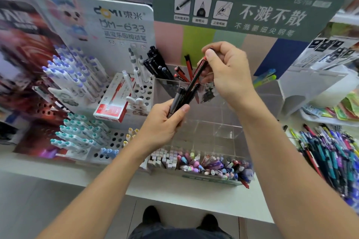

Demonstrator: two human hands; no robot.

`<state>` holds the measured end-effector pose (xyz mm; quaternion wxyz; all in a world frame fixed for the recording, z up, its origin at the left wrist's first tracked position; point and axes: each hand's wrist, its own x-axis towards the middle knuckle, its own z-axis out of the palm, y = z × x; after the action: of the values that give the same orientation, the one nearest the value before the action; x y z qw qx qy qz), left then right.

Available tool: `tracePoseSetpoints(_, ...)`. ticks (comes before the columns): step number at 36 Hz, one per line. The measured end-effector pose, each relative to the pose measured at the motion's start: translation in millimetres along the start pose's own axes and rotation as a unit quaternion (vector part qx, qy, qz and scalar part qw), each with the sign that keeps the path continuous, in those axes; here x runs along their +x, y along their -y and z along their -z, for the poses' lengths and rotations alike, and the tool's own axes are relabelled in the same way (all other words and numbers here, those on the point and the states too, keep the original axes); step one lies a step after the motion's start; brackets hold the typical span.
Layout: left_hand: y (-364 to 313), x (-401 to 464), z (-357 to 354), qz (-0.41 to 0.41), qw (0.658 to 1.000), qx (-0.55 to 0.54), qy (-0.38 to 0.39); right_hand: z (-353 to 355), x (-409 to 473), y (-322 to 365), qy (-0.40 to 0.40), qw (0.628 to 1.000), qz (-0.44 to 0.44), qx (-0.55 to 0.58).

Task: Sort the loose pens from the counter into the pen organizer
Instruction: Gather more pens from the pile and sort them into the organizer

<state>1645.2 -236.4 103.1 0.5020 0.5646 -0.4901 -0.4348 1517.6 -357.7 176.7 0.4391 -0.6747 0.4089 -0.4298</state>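
Clear acrylic: organizer (213, 128), under both hands, few pens in back cells.
Left hand (163, 124): gripped black pens (181, 99).
Right hand (227, 70): pinched red-tipped pen (196, 75) above organizer.
Green sign (248, 6): "DS", "不溅不散".
White stand (120, 31): "DOMI", "DM-633".
Counter right: loose pens (334, 157), piled.

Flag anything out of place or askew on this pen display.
A red box lies tilted across the white peg rack instead of standing in a slot, and a red pen pokes out past the front tray.
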Motion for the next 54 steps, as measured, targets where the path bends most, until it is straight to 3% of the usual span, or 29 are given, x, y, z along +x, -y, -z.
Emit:
tracePoseSetpoints(5,4,3,-5,-0.016,0.999,0.009,-0.043,-5,2,-1,-0.05,0.996,-0.062,0.038)
tracePoseSetpoints(11,4,4,-4,0.023,0.998,-0.063,-0.015,-2,3,3,-0.069,0.997,-0.022,0.009)
tracePoseSetpoints(20,1,8,8,0.013,0.996,-0.09,-0.001,16,12,18,-0.082,0.995,0.006,0.056)
tracePoseSetpoints(27,7,2,12,0.033,0.993,-0.115,-0.007,27,13,16,-0.217,0.964,0.144,0.056)
tracePoseSetpoints(29,10,-1,14,0.054,0.991,-0.123,-0.005,25,17,8,-0.194,0.968,0.158,-0.027)
tracePoseSetpoints(33,11,-2,15,0.099,0.981,-0.161,0.032,9,18,-5,-0.069,0.969,0.143,-0.189)
tracePoseSetpoints(44,7,-2,9,0.123,0.969,-0.205,0.066,13,20,-1,0.089,0.923,0.103,-0.361)
tracePoseSetpoints(47,4,-3,4,0.117,0.966,-0.218,0.08,28,5,10,0.025,0.936,0.141,-0.32)
tracePoseSetpoints(50,-1,-1,-4,0.119,0.956,-0.244,0.111,49,-26,15,-0.07,0.973,0.129,-0.177)
tracePoseSetpoints(54,-10,6,-25,0.146,0.944,-0.234,0.181,57,-66,-3,0.066,0.995,-0.072,-0.032)
